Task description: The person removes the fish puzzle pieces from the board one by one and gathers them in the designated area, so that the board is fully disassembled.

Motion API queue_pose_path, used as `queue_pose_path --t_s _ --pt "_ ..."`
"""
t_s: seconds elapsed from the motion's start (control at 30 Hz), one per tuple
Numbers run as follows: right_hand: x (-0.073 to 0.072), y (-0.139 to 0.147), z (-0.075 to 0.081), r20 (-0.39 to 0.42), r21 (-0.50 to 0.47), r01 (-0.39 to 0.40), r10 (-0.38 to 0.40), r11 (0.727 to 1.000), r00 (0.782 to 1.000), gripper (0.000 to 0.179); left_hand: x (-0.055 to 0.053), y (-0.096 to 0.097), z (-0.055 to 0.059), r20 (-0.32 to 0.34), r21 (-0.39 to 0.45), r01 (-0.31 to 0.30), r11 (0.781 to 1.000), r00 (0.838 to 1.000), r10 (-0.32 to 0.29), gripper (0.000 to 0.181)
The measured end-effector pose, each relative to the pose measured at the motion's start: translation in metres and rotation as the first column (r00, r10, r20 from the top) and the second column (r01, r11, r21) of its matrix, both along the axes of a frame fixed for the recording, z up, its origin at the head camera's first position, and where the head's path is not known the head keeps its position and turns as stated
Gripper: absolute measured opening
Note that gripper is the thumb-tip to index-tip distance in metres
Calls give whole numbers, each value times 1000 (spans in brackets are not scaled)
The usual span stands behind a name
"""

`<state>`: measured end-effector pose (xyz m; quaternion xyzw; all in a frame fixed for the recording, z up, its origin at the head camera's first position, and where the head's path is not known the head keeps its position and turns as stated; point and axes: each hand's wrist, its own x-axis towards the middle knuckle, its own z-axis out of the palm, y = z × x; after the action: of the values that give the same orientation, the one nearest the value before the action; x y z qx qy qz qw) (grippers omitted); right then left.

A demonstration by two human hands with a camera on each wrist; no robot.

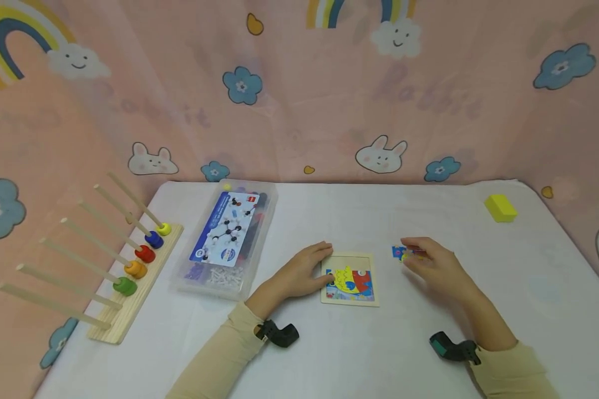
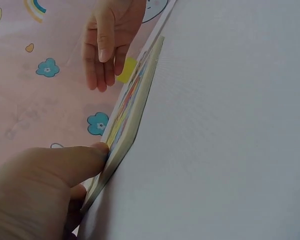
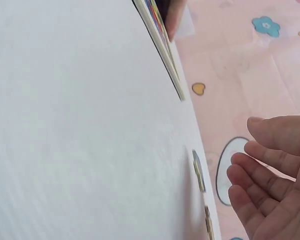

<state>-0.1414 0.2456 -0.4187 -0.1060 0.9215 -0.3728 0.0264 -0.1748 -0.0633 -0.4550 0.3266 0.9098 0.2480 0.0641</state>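
A square wooden jigsaw puzzle board lies on the white table, its lower part filled with yellow, red and blue pieces and a bare strip along its top. My left hand holds its left side, the thumb over the edge and the fingers around the upper left corner. My right hand hovers over loose puzzle pieces right of the board. In the right wrist view its fingers are loosely bent and hold nothing; two puzzle pieces lie on the table beside it, apart from the hand.
A clear plastic box with a molecule-model label stands left of the board. Farther left is a wooden peg stand with colored beads on tall rods. A yellow block sits at the back right. Patterned pink cloth hangs behind the table.
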Motion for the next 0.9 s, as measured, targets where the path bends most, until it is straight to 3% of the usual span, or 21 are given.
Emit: queue_pose_path --t_s 0.33,0.53,0.73,0.9 --pt "9 -49 -3 36 -50 -105 107 993 994 44 17 -2 3 53 -40 19 999 998 -17 81" --pt "10 -77 -1 33 -58 -187 189 981 982 42 28 -6 -2 2 -54 -5 999 1000 5 86" --pt "7 -97 -5 -27 -38 -287 287 957 958 40 30 -9 -7 -67 -25 -17 1000 998 15 77" --pt "5 -107 -13 -75 -29 -294 291 955 954 37 29 -10 -10 -101 -11 -3 1000 995 2 74"
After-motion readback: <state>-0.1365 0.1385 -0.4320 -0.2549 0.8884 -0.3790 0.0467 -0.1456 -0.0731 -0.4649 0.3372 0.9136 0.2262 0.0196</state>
